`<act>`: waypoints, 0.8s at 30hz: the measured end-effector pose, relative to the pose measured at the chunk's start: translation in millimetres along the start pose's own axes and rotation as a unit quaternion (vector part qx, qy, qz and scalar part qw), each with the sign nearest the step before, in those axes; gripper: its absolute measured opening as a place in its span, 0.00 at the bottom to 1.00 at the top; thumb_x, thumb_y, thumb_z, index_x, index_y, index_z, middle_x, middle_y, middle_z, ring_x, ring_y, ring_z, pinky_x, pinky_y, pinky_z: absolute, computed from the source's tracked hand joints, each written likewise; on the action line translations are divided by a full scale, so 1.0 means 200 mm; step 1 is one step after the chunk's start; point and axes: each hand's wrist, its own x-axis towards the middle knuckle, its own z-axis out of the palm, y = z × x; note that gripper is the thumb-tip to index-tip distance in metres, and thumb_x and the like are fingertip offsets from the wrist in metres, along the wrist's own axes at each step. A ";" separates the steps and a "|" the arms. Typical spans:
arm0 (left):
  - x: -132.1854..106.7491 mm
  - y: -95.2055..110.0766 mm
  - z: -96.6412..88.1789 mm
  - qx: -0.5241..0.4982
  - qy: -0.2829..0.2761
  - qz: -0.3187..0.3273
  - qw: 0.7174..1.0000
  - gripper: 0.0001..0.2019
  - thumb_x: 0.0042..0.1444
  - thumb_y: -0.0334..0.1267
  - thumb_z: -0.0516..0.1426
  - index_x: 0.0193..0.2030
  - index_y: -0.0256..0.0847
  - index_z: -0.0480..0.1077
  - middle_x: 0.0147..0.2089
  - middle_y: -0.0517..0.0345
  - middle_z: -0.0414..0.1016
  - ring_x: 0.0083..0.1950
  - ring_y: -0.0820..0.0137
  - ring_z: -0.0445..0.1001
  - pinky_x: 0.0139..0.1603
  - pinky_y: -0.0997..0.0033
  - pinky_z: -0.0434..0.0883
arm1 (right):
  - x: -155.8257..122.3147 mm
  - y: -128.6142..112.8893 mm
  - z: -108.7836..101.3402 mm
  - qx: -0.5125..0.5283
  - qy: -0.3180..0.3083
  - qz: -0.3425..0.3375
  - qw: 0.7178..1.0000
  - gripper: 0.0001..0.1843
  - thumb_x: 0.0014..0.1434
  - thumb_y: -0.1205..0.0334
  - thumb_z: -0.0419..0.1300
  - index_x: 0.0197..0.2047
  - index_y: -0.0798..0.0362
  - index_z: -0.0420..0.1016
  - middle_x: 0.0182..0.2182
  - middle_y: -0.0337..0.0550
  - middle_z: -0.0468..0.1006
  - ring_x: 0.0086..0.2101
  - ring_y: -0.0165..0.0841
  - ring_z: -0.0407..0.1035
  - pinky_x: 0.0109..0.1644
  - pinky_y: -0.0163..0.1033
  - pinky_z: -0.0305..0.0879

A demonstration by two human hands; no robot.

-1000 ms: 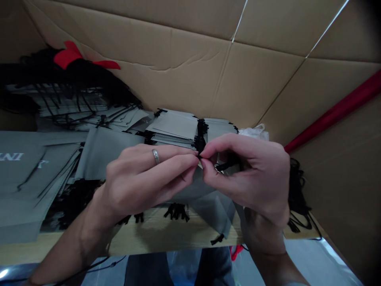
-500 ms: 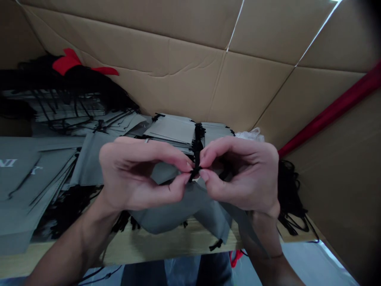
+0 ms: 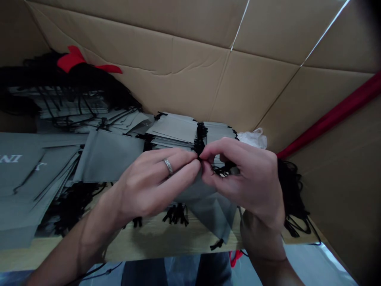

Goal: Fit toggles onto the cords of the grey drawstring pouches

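Hands: left hand and right hand are both pinching the black drawstring; fingertips meeting
Pouch: grey pouch is hanging below the drawstring

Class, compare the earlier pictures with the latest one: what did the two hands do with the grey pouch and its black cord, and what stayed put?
The left hand rolled knuckles-up again, ring showing, closing against the right hand. Both still pinch the black cord; the grey pouch hangs lower than half a second ago. The pouch stacks and cardboard wall are unchanged.
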 end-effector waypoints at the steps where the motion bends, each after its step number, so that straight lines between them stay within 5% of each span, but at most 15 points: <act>1: 0.00 0.00 0.00 0.001 0.002 0.007 1.000 0.06 0.72 0.30 0.68 0.48 0.47 0.79 0.42 0.56 0.89 0.43 0.62 0.91 0.45 0.64 0.91 | 0.00 0.00 0.01 0.008 0.004 0.003 1.000 0.12 0.63 0.73 0.64 0.42 0.43 0.80 0.35 0.35 0.87 0.35 0.34 0.83 0.42 0.38 0.82; 7: 0.02 -0.02 -0.03 -0.060 0.030 -0.020 0.998 0.08 0.68 0.33 0.73 0.48 0.48 0.82 0.49 0.59 0.92 0.39 0.69 0.91 0.46 0.70 0.91 | 0.00 0.01 0.02 0.126 0.026 0.055 0.990 0.15 0.55 0.75 0.71 0.40 0.44 0.82 0.33 0.31 0.86 0.30 0.31 0.79 0.37 0.38 0.80; 12: 0.05 -0.02 -0.02 -0.122 0.057 -0.083 0.987 0.06 0.65 0.33 0.72 0.42 0.49 0.82 0.43 0.68 0.92 0.35 0.73 0.89 0.36 0.75 0.87 | 0.01 0.00 0.02 0.227 0.043 0.101 0.968 0.14 0.54 0.77 0.71 0.37 0.45 0.84 0.30 0.33 0.85 0.27 0.31 0.77 0.28 0.37 0.74; 16: 0.09 -0.02 0.02 -0.272 0.086 -0.178 0.942 0.08 0.63 0.29 0.72 0.43 0.48 0.83 0.42 0.66 0.91 0.41 0.73 0.90 0.44 0.77 0.88 | 0.01 -0.01 0.05 0.210 0.092 0.094 0.969 0.13 0.57 0.75 0.71 0.38 0.45 0.85 0.32 0.33 0.87 0.29 0.31 0.78 0.30 0.37 0.75; 18: 0.11 -0.01 0.03 -0.364 0.033 -0.272 0.890 0.09 0.65 0.30 0.72 0.49 0.46 0.84 0.44 0.63 0.91 0.44 0.72 0.90 0.48 0.77 0.88 | 0.01 0.00 0.08 0.162 0.135 0.067 0.975 0.13 0.59 0.74 0.71 0.40 0.45 0.85 0.34 0.34 0.88 0.32 0.31 0.80 0.33 0.38 0.77; 21: 0.12 -0.01 0.02 -0.424 -0.071 -0.343 0.835 0.06 0.70 0.37 0.70 0.51 0.43 0.85 0.42 0.60 0.91 0.40 0.71 0.89 0.40 0.79 0.85 | 0.00 0.01 0.09 0.097 0.163 0.024 0.982 0.13 0.60 0.75 0.71 0.42 0.45 0.83 0.35 0.34 0.88 0.34 0.33 0.81 0.38 0.40 0.79; 24: 0.11 -0.01 0.00 -0.359 -0.090 -0.326 0.870 0.05 0.73 0.38 0.68 0.47 0.42 0.86 0.38 0.62 0.89 0.35 0.74 0.85 0.34 0.81 0.77 | 0.01 0.02 0.07 0.084 0.132 -0.003 0.988 0.14 0.61 0.75 0.70 0.44 0.45 0.82 0.37 0.35 0.86 0.35 0.33 0.80 0.41 0.41 0.80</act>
